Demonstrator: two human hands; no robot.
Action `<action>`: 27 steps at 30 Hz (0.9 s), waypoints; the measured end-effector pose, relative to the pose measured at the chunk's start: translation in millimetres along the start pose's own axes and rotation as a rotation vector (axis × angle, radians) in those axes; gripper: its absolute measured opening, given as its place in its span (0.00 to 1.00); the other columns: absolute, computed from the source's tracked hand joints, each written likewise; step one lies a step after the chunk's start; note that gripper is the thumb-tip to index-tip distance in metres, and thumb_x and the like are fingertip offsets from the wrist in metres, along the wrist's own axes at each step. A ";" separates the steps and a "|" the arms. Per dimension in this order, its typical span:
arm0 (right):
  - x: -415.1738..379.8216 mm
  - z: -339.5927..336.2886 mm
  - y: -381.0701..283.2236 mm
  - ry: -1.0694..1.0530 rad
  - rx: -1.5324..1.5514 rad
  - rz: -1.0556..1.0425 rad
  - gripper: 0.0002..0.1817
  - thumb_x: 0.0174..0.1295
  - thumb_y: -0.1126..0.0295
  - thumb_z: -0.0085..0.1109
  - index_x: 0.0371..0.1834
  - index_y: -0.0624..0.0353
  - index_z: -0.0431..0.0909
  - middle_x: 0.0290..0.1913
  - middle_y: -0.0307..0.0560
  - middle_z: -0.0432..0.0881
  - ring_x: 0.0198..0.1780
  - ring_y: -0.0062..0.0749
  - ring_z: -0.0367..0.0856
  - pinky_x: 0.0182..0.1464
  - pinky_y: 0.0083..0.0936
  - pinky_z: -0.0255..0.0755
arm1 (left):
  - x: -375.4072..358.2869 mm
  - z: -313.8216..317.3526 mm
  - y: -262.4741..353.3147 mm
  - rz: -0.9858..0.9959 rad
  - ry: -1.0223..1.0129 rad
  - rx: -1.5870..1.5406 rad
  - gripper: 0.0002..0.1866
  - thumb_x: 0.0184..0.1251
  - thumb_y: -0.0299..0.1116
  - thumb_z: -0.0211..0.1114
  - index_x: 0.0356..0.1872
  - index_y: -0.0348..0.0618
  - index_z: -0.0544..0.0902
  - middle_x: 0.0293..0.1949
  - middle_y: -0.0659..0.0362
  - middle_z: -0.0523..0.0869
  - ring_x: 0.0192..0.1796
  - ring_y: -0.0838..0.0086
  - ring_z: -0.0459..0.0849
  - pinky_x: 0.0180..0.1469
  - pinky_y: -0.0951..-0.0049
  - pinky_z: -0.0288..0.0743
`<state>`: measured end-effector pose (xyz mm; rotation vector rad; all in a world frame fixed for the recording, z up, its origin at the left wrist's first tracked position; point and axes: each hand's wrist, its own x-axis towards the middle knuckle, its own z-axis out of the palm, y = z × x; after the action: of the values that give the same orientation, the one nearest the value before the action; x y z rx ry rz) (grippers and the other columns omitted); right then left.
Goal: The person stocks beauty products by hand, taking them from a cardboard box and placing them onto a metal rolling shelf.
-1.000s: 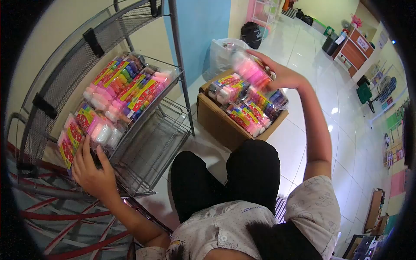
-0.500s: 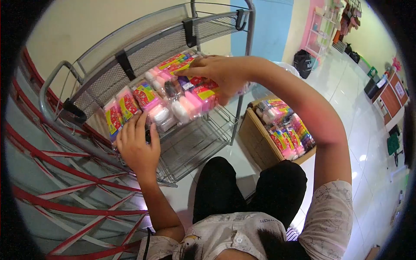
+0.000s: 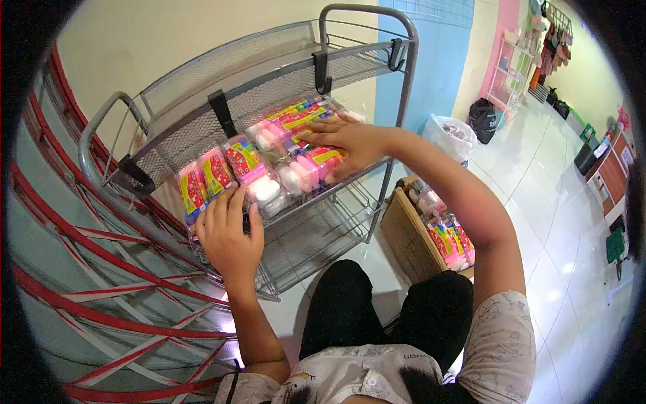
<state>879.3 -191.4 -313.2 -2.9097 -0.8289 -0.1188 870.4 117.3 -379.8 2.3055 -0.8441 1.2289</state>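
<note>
Clear plastic packs (image 3: 243,158) with red and yellow labels and pink, white and multicoloured soft-looking pieces lie side by side on a shelf of a grey metal rack (image 3: 410,74). My left hand (image 3: 232,236) rests with its fingers spread on the front edge of the packs at the left. Over the packs at the right, my right hand (image 3: 346,143) lies flat with its fingers stretched out, covering part of them. Neither hand is wrapped round a pack. What exactly is inside the packs I cannot make out.
A cardboard box (image 3: 410,239) of similar packs stands on the floor right of the rack. Behind it are a white bag (image 3: 449,138) and a black bag (image 3: 482,120). Red and white strapping (image 3: 134,289) crosses a frame at the left.
My right hand has come down flatter onto the packs, its fingers more stretched. My left hand stays at the front edge. The view has shifted, so the rack sits farther right.
</note>
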 end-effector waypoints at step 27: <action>-375.7 261.7 2.5 0.439 0.389 1.336 0.31 0.48 0.44 0.70 0.37 0.65 0.81 0.35 0.59 0.83 0.37 0.49 0.82 0.40 0.42 0.73 | -22.2 4.6 35.7 0.258 0.057 -0.610 0.10 0.67 0.26 0.54 0.43 0.38 0.83 0.55 0.46 0.79 0.60 0.53 0.76 0.68 0.47 0.60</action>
<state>573.7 -354.7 -612.6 -2.3036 1.0295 -0.3690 839.7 95.3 -398.8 1.7037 -1.3114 0.9491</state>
